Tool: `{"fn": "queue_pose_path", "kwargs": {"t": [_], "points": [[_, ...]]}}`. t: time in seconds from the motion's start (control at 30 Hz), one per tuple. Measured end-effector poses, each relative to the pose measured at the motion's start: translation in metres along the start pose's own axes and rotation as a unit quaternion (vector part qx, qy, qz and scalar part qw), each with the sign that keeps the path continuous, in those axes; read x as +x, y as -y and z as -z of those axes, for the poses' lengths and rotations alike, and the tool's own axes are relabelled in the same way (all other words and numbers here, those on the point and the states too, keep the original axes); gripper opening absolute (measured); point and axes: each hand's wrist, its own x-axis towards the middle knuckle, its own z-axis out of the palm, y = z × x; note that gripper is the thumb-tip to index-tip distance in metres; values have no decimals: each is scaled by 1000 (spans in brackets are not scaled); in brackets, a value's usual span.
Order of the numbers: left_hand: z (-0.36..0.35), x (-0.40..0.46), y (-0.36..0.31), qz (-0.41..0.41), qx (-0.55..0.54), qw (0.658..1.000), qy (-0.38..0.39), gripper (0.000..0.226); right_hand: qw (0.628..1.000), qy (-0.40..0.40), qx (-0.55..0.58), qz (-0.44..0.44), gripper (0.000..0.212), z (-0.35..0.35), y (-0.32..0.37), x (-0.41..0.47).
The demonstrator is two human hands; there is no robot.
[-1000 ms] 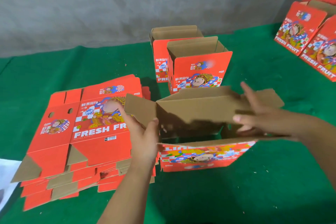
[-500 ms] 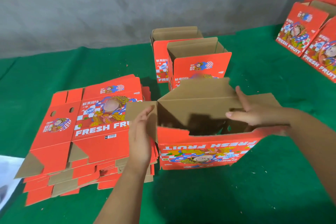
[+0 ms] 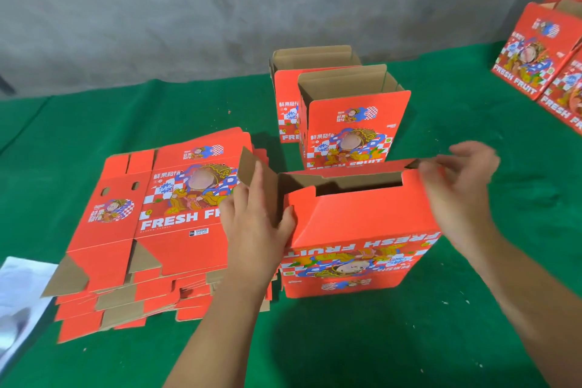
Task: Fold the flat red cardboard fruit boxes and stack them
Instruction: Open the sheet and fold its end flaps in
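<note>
Nearest, the box in hand (image 3: 362,230) stands upside down on the green cloth (image 3: 409,340) toward its near edge, printed face toward the wearer, one red base flap already folded down over the opening and a dark slot showing behind it. The left hand (image 3: 255,217) rests flat against the brown side flap (image 3: 258,179) at the box's left end, fingers straight, thumb against the red flap's corner. The right hand (image 3: 456,186) is blurred at the box's right far corner; its fingers appear curled onto the flap edge, but whether they pinch it I cannot tell. Judged from its look, the corrugated board is light and stiff, creasing readily along scored lines and liable to tear at slots; it is best held at flap edges near the creases. To the left, touching the left forearm's side, lies the stack of flat boxes (image 3: 151,230), uneven at its near edge. Farther back, two folded boxes (image 3: 349,123) stand upright and open-topped, one partly behind the other; no contents are visible. More red boxes (image 3: 535,53) lean at the far right corner.
</note>
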Motion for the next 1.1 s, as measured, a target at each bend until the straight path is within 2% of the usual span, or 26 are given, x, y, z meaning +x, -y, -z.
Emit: {"fn": "queue_pose_path", "kwargs": {"t": [0.07, 0.1, 0.2, 0.27, 0.33, 0.5, 0.67, 0.73, 0.8, 0.9, 0.93, 1.0, 1.1], "points": [[-2, 0, 0, -11, 0, 1000, -8, 87, 969, 36, -168, 178, 20, -6, -11, -9], [-3, 0, -1, -13, -2, 1000, -14, 87, 955, 48, -201, 211, 19, -8, -15, -7], [-6, 1, -2, -27, 7, 999, -30, 80, 943, 56, -235, 228, 15, -15, -16, -1], [-10, -1, -3, -27, 20, 999, -11, 77, 951, 84, -224, 197, 14, -17, -15, -2], [-14, -4, -3, -9, 20, 1000, 10, 77, 955, 107, -236, 147, 23, -14, -11, 1], [-15, -16, 6, 17, -15, 999, 26, 80, 917, 225, -317, 88, 59, -7, 11, 17], [-12, -18, -1, -20, -53, 998, 41, 80, 928, 183, -324, -24, 65, -14, 7, 30], [-13, -18, -6, -12, -57, 998, 37, 83, 925, 181, -332, -24, 77, -17, 1, 25], [-16, -19, -10, -29, -51, 998, 23, 79, 936, 187, -299, -19, 98, -19, -7, 15], [-25, -23, -14, -122, -4, 992, -13, 47, 942, 176, -285, -10, 120, -20, -12, 6], [-28, -25, -15, -146, -6, 989, -9, 40, 940, 168, -298, -2, 121, -21, -13, 5], [-33, -28, -18, -170, -15, 985, 33, 43, 927, 167, -334, 20, 114, -25, -15, 2], [-37, -25, -18, -151, -17, 982, 109, 47, 900, 213, -377, 46, 103, -29, -23, -8]]}}
